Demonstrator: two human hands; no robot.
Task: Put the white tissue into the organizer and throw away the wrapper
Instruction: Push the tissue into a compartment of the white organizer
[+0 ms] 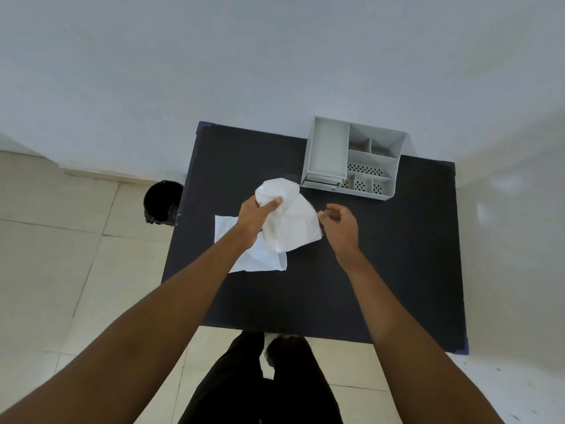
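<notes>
My left hand point(256, 215) grips a translucent plastic wrapper point(290, 221) near its upper end and holds it just above the black table point(382, 255). Beneath it a flat white tissue point(253, 258) lies on the table, partly hidden by my forearm and the wrapper. My right hand point(341, 223) sits at the wrapper's right corner with its fingers curled; its fingertips pinch or touch that corner. The grey organizer point(354, 157), with one large compartment and several small ones, stands at the table's far right.
A black waste bin point(162, 201) stands on the tiled floor just left of the table's far left side. A white wall runs behind the table. My legs in dark trousers are at the table's near edge.
</notes>
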